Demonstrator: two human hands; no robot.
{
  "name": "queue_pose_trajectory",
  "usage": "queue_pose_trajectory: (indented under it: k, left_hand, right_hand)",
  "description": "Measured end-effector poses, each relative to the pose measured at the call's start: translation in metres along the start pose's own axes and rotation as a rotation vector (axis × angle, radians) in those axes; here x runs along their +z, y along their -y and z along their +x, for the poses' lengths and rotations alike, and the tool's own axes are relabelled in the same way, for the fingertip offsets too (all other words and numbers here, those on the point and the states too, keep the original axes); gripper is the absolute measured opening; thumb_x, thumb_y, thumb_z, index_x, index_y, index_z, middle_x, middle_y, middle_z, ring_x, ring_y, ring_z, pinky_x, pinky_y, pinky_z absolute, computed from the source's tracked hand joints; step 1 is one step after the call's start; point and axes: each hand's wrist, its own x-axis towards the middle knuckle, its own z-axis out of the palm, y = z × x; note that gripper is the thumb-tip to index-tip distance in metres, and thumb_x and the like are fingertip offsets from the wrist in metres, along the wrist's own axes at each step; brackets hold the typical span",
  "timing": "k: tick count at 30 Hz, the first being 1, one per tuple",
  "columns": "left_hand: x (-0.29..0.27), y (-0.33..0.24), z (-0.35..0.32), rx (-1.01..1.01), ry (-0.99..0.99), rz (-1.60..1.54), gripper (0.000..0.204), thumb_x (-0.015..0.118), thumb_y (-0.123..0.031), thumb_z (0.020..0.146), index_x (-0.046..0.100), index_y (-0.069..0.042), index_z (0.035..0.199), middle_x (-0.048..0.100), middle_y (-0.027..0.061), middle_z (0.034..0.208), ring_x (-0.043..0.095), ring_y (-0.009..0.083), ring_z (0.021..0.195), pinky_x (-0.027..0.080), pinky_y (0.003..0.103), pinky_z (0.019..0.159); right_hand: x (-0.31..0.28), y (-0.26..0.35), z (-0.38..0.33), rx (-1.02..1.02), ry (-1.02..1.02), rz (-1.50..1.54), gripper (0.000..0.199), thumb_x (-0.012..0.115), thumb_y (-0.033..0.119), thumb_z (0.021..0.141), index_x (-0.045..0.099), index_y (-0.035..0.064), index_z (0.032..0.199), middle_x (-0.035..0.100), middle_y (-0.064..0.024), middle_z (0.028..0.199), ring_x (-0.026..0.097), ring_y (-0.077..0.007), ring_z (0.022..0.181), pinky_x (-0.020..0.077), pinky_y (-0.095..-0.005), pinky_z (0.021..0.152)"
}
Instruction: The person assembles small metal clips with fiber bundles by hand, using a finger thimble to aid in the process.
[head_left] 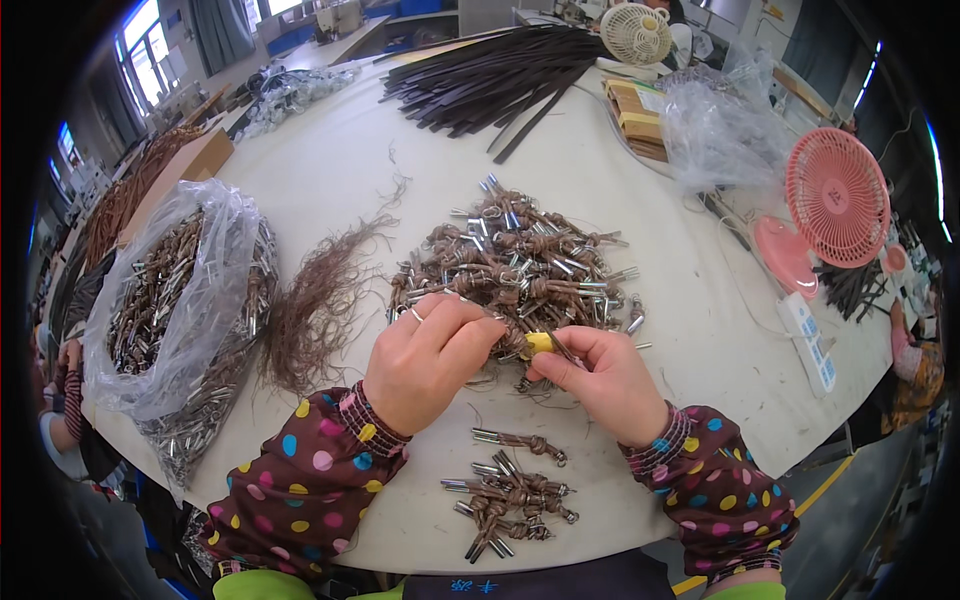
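Over the near edge of a large heap of knotted brown cords with metal tips (520,265), my two hands meet. My left hand (425,350), with a ring on one finger, is closed, its fingertips pinching a brown knotted cord (515,344). Thumb and fingers of my right hand (608,383) close on a small yellow object with a dark thin part (540,343); its kind is partly hidden by the fingers. Closer to me lies a smaller pile of knotted cords (510,505), with a single knotted cord (520,442) just above it.
Left of the heap are loose brown threads (320,310) and a clear plastic bag (170,330) full of similar cords. Black strips (500,80) lie at the back. A pink fan (836,198) and a white power strip (808,343) stand right. People are at both sides.
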Motion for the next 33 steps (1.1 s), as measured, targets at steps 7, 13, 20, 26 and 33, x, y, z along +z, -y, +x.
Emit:
queue_pose_trajectory:
  k: [7, 13, 20, 26, 33]
  left_hand:
    - [0.010, 0.001, -0.007, -0.103, 0.057, -0.245, 0.027, 0.067, 0.004, 0.077, 0.052, -0.003, 0.098, 0.064, 0.0093, 0.100, 0.064, 0.0261, 0.081, 0.053, 0.031, 0.061]
    - [0.007, 0.002, -0.004, -0.038, 0.088, -0.234, 0.024, 0.064, 0.007, 0.080, 0.051, -0.005, 0.096, 0.066, 0.0094, 0.101, 0.063, 0.0273, 0.078, 0.052, 0.034, 0.065]
    - [0.006, 0.000, -0.001, 0.049, 0.109, -0.128, 0.028, 0.068, 0.004, 0.073, 0.052, -0.006, 0.094, 0.064, 0.0066, 0.097, 0.061, 0.0248, 0.077, 0.050, 0.033, 0.066]
    - [0.004, -0.001, -0.002, 0.068, 0.167, -0.074, 0.024, 0.063, -0.003, 0.074, 0.054, -0.007, 0.096, 0.060, 0.0042, 0.098, 0.059, 0.0210, 0.082, 0.048, 0.032, 0.071]
    - [0.008, -0.002, -0.005, 0.082, 0.165, -0.046, 0.022, 0.058, -0.006, 0.075, 0.054, -0.008, 0.096, 0.059, 0.0035, 0.097, 0.058, 0.0197, 0.088, 0.046, 0.031, 0.076]
  right_hand:
    - [-0.006, 0.012, -0.001, 0.119, 0.131, -0.006, 0.023, 0.065, 0.018, 0.091, 0.065, -0.0016, 0.102, 0.069, -0.0010, 0.087, 0.056, -0.0040, 0.074, 0.0456, -0.0226, 0.066]
    - [-0.016, 0.036, -0.014, -0.230, -0.054, -0.609, 0.038, 0.069, 0.033, 0.087, 0.057, 0.0018, 0.104, 0.065, -0.0063, 0.091, 0.063, -0.0172, 0.071, 0.0484, -0.0279, 0.062]
    - [-0.004, 0.051, -0.010, -0.521, -0.112, -1.132, 0.030, 0.075, 0.026, 0.079, 0.056, 0.0068, 0.092, 0.059, -0.0055, 0.083, 0.060, -0.0234, 0.062, 0.0467, -0.0306, 0.054]
    - [-0.001, 0.055, -0.008, -0.633, -0.087, -1.371, 0.024, 0.073, 0.025, 0.077, 0.054, 0.0111, 0.082, 0.051, -0.0027, 0.073, 0.058, -0.0212, 0.062, 0.0451, -0.0333, 0.051]
    - [0.004, 0.062, -0.006, -0.741, -0.010, -1.592, 0.011, 0.064, 0.016, 0.075, 0.054, 0.0121, 0.077, 0.050, 0.0010, 0.071, 0.058, -0.0133, 0.062, 0.0469, -0.0280, 0.050]
